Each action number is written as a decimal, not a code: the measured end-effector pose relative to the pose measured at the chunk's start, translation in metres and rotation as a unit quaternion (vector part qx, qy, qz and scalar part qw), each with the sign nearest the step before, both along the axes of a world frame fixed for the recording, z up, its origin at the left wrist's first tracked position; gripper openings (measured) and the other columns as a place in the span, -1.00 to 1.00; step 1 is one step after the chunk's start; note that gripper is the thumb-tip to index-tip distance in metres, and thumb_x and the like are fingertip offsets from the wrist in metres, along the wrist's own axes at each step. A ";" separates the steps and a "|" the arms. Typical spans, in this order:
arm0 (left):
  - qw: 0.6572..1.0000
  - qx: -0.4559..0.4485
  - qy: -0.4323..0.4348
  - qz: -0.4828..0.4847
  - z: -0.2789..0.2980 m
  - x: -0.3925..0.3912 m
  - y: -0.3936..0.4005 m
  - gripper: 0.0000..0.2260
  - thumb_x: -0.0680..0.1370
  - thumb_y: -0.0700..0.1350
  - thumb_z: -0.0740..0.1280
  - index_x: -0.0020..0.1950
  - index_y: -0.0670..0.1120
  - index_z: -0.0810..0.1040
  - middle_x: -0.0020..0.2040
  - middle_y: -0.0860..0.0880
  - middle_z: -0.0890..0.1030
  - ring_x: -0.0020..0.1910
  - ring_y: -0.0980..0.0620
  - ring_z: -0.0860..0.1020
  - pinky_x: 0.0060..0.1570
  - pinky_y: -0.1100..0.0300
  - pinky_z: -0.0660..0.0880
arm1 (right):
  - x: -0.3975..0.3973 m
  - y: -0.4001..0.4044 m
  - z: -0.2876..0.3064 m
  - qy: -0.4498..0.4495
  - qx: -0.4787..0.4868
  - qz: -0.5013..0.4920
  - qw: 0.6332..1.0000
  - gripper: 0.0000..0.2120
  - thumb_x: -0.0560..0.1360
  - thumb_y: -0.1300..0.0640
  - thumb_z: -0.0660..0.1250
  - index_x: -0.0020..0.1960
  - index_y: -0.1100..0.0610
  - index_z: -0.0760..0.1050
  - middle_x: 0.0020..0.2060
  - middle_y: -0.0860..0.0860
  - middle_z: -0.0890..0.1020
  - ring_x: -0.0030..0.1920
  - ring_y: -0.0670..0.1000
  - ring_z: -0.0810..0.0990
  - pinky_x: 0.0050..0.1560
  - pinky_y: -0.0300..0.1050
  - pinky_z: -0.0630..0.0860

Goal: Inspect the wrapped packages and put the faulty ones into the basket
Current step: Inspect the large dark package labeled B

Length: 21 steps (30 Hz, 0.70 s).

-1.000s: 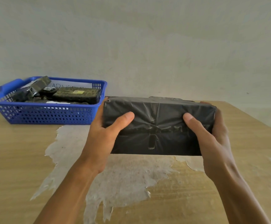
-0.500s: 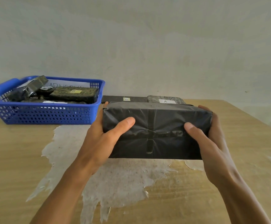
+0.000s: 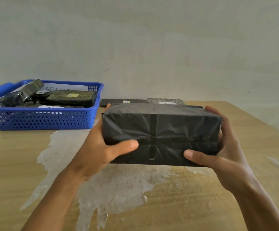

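Above the wooden table, head view: a large black-wrapped package is held up in the air by both hands, long side facing the camera, crossed strips of dark tape on its front face, wrap creased; left hand grips the package's left end, thumb curled over the front face, fingers hidden behind it; right hand grips the right end, thumb across the lower front edge, fingertips showing over the top right corner; package clear of the table surface, roughly level; blue basket sits on the table at far left, well apart from the held package, perforated walls, handle at its left end; inside the basket lie several dark wrapped packages, one greenish-black package with a small yellow label on top, one shiny black package tilted against the left side; white paper with writing stands against the basket's back wall, text not readable; behind the held package, two flat packages lie on the table by the wall, a black one with a small label and a grey one with a white label; pale worn patch where the table's surface has peeled, under the hands; plain whitish wall behind
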<state>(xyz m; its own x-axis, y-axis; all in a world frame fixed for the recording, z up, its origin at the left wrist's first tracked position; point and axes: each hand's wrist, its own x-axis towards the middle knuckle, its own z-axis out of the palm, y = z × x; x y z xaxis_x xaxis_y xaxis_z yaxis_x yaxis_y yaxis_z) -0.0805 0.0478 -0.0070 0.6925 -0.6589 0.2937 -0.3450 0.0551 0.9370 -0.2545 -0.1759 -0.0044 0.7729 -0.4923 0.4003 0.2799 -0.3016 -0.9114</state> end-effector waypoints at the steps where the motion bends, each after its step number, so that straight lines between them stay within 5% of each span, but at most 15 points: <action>1: 1.000 0.010 -0.011 -0.001 -0.002 0.002 0.001 -0.31 0.29 -0.03 0.59 0.39 0.08 0.45 0.19 0.10 0.65 0.18 0.13 0.62 0.11 0.31 0.56 | -0.001 -0.001 -0.001 0.000 0.003 -0.004 1.000 0.07 0.07 0.00 0.75 0.47 -0.23 0.33 0.27 -0.01 0.60 0.25 0.16 0.62 -0.04 0.23 0.68; 9: 1.000 0.013 -0.010 0.010 -0.005 0.004 -0.001 -0.25 0.19 0.10 0.63 0.35 0.06 0.51 0.19 0.04 0.67 0.19 0.00 0.64 0.19 -0.03 0.59 | -0.005 -0.004 -0.002 -0.017 -0.008 0.001 1.000 -0.02 0.25 0.24 0.61 0.50 -0.27 0.26 0.22 -0.10 0.64 0.22 0.07 0.65 0.03 0.01 0.68; 16: 1.000 -0.003 -0.007 0.014 -0.002 0.006 0.002 -0.40 0.17 0.12 0.59 0.18 0.07 0.59 0.06 0.07 0.72 0.06 0.06 0.69 -0.01 0.18 0.65 | -0.009 -0.019 -0.005 -0.010 -0.003 0.039 0.999 -0.13 0.27 0.31 0.45 0.44 -0.30 0.38 0.28 0.00 0.63 0.28 0.10 0.61 0.10 -0.01 0.65; 21: 0.998 0.030 -0.011 -0.050 0.000 0.012 0.012 -0.40 0.20 0.05 0.56 0.23 0.17 0.56 0.15 0.06 0.68 0.15 0.03 0.65 0.08 0.04 0.64 | -0.007 -0.021 -0.014 -0.025 0.021 0.050 0.998 -0.24 0.28 0.35 0.43 0.36 -0.22 0.50 0.20 0.08 0.66 0.22 0.16 0.64 0.02 0.03 0.67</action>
